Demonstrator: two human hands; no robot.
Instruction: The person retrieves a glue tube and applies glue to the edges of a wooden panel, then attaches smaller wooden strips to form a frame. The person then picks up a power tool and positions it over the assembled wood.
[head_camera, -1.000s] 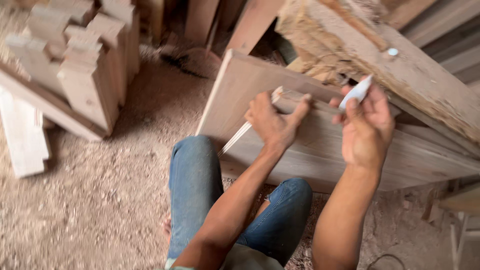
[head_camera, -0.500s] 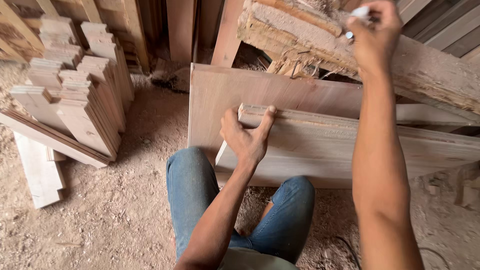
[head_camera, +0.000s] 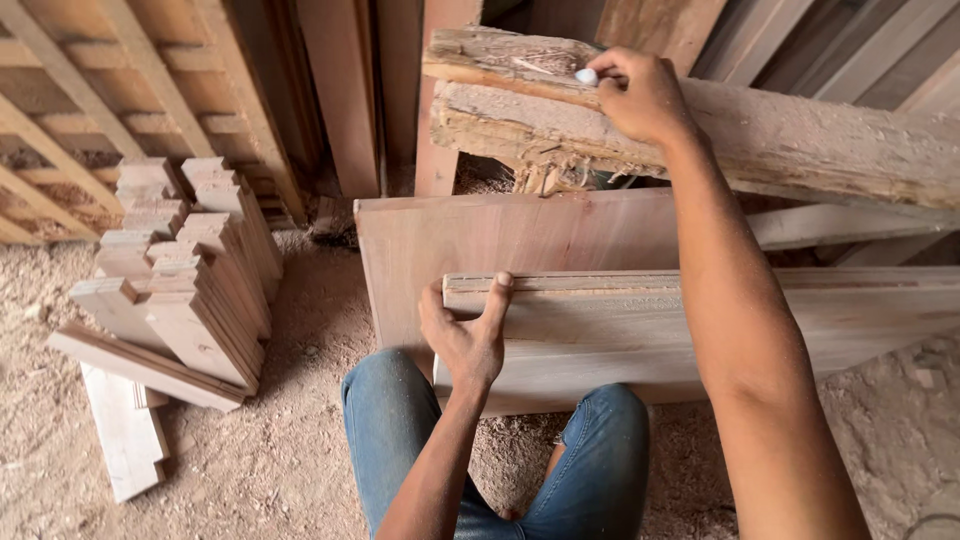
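My left hand (head_camera: 465, 335) grips the left end of a pale wooden plank (head_camera: 720, 325) that stands on edge across my knees, fingers hooked over its top edge. Behind it leans a wider reddish board (head_camera: 480, 235). My right hand (head_camera: 640, 92) is raised to a rough, weathered beam (head_camera: 800, 140) above the boards, pinching a small white piece, possibly chalk (head_camera: 586, 75), against the beam's top.
A stack of notched wooden blocks (head_camera: 190, 280) sits at the left on flat offcuts (head_camera: 125, 435). Upright planks (head_camera: 345, 90) and a slatted wooden frame (head_camera: 110, 90) stand behind. Sawdust covers the floor (head_camera: 260, 460). My knees in blue jeans (head_camera: 390, 420) are below.
My right hand has lifted away from the plank with the white piece and moved up to the rough beam. My left hand stays on the plank's left end. The view has tilted up.
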